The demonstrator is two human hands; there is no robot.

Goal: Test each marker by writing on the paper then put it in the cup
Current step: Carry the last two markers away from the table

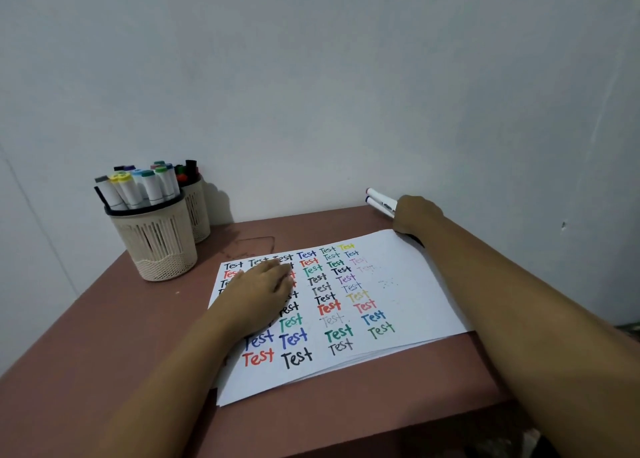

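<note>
Cup [156,246] full of capped markers [138,187] sat left of the left hand [258,293], fingers [277,270] flat on the paper [415,284] over rows of "Test". Right hand [417,213] covered two white markers [381,202] poking out past its knuckles; fingers hidden, couldn't tell the grip.

Matt paper [415,284], ribbed plastic cup [156,246] (mesh-textured base), smooth matt table [104,319]

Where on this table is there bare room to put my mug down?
Bare table lies left of the paper, between the cups and the near edge, and in front of the paper. Crowded: the cups' far left corner, and the far right corner, where the right hand grips markers.
</note>
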